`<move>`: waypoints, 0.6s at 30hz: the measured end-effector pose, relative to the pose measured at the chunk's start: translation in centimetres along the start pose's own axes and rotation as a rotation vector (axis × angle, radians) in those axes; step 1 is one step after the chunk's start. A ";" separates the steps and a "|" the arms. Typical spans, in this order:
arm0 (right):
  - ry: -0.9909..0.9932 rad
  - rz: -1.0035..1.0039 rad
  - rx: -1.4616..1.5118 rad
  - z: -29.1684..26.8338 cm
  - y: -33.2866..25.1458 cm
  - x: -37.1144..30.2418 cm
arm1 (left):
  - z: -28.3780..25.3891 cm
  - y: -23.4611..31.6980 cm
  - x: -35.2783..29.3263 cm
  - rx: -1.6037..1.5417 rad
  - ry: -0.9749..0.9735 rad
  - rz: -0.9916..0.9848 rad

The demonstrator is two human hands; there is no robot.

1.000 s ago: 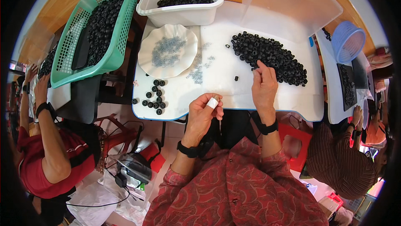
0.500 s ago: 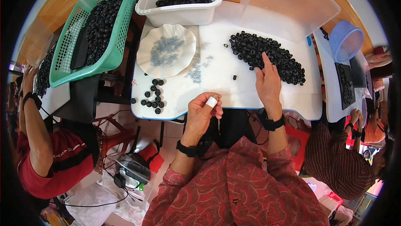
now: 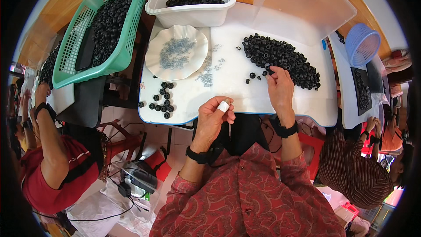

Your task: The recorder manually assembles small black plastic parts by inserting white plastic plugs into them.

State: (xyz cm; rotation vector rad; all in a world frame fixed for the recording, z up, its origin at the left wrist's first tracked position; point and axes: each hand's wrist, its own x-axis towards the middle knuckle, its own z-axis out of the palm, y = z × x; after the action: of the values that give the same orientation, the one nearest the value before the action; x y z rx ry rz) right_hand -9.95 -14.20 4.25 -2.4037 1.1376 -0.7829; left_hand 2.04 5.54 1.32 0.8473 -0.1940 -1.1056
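My right hand (image 3: 281, 90) is at the near left edge of a heap of small black ring-like parts (image 3: 280, 57). Its thumb and index finger pinch at a small black part (image 3: 268, 69) on the heap's edge. A few single black parts lie just left of those fingertips. Close to the table's front edge, my left hand (image 3: 214, 116) is closed, thumb pressed to fingers, with a white wrap (image 3: 223, 106) round the thumb. Whatever it holds, if anything, is too small to make out. Several rounder black pieces (image 3: 166, 103) stand in a loose cluster at the table's left.
A wavy white plate (image 3: 151, 59) carries tiny clear pieces, more of them scattered beside it. Behind stands a white tub (image 3: 193, 17) of black parts; left, a green basket (image 3: 125, 48). A clear panel (image 3: 307, 7) rises at the back right. People work on both sides.
My right hand's pointing index finger has drawn back and bent to the heap's near edge. More loose black parts now lie beside it. My left hand stays nearly still.
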 end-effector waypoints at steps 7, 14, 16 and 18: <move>0.027 -0.153 0.115 0.6 -2.0 -1.1 | -0.1 -0.1 0.1 -0.003 -0.004 -0.003; -0.037 -0.199 -0.044 1.6 -2.8 -1.2 | -0.1 -0.1 0.1 -0.001 -0.006 -0.004; -0.031 -0.193 -0.048 1.7 -2.6 -1.2 | 0.0 0.0 0.0 0.003 0.001 -0.014; -0.025 -0.187 -0.053 1.9 -2.4 -1.1 | 0.1 0.1 0.0 0.003 0.005 -0.016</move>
State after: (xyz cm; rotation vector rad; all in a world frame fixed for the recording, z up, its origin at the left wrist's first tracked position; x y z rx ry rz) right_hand -7.96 -11.67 3.73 -2.5845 0.9452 -0.7869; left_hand 2.05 5.54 1.41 0.8553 -0.1847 -1.1181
